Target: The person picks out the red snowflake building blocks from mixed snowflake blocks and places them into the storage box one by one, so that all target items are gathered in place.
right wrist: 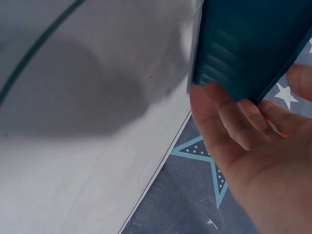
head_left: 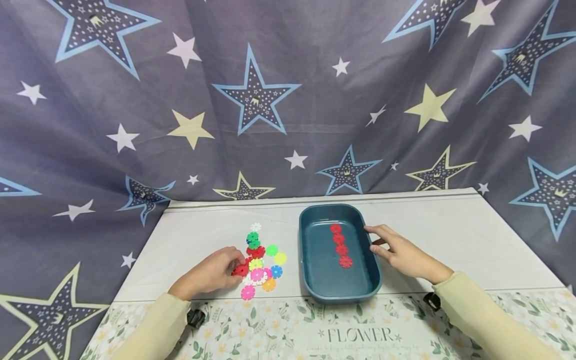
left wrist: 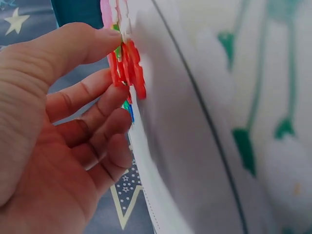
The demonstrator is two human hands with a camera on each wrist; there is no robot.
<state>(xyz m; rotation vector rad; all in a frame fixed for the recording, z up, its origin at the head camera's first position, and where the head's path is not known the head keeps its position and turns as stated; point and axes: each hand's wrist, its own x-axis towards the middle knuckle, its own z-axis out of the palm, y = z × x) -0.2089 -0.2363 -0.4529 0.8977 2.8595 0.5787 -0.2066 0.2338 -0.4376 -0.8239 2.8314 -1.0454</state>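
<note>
At the pile's left edge my left hand (head_left: 220, 270) has its thumb and forefinger on either side of a red notched plastic disc (head_left: 241, 270). In the left wrist view, more red discs (left wrist: 134, 68) stand edge-on at the fingertips, and the other fingers curl loosely. My right hand (head_left: 400, 252) touches the right side of a dark teal tray (head_left: 315, 285) with relaxed fingers, the fingertips lying along its outer wall (right wrist: 239, 53) in the right wrist view. Inside the tray, several red discs (head_left: 341, 249) lie in a slanting row.
Around the left hand spread loose discs: pink (head_left: 248, 292), orange (head_left: 269, 285), blue (head_left: 276, 271), yellow (head_left: 280, 258), green (head_left: 272, 250) and white (head_left: 256, 227). A floral cloth (head_left: 252, 330) covers the table's front. Behind the table hangs a starry curtain (head_left: 315, 140).
</note>
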